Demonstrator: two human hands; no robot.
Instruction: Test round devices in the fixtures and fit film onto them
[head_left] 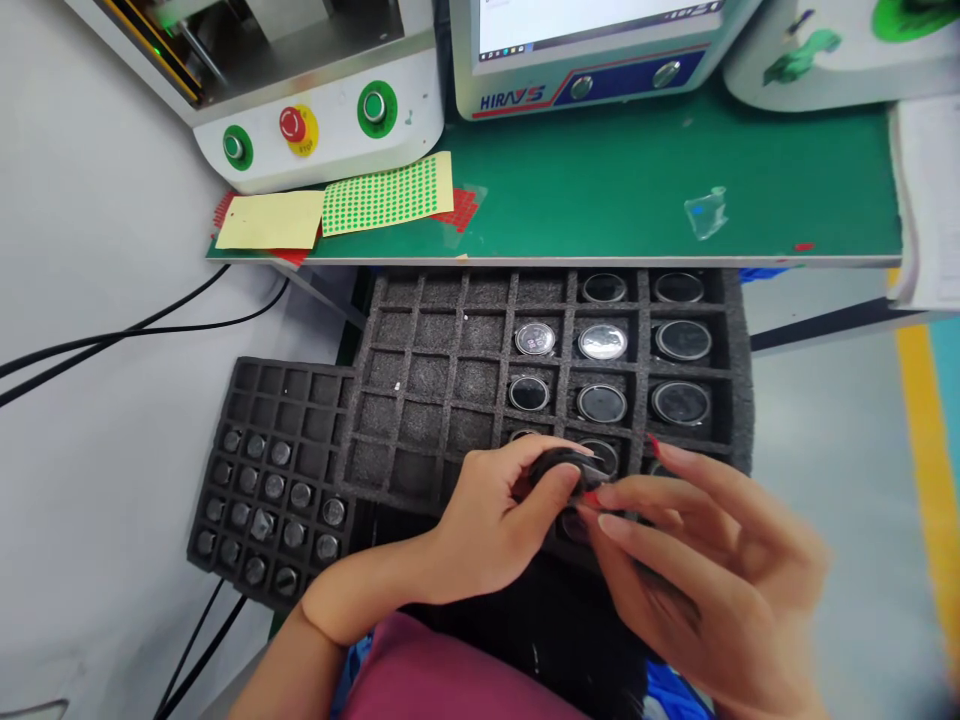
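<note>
Left hand [495,520] is gripping a small dark round part [561,466] between thumb and fingers, holding it just above the near edge of the big foam tray [420,400]. Right hand [697,560] is hovering just beside it, fingers loosely spread and not clenched, fingertips [611,525] touching or almost touching the part's right side; motion blur is making the exact contact hard to tell. A tiny red bit is showing at the right fingertips, too small to identify.

The big tray is sitting on the person's lap, dark foam with a grid of square cells. Round discs [602,342] are filling the right-hand columns, some shiny, some dark; the left columns are lying bare. A smaller foam tray [262,400] is lying under its left corner, holding rows of smaller round pieces [279,490].

Beyond the trays, a green bench [600,190] is carrying a sheet of green dot stickers [386,195], a yellow sheet [274,220] overlapping it at the left, a white machine with a red stop button [292,124] between two green buttons, and a monitor unit [585,60]. Black cables [112,340] are running across the grey floor at left.
</note>
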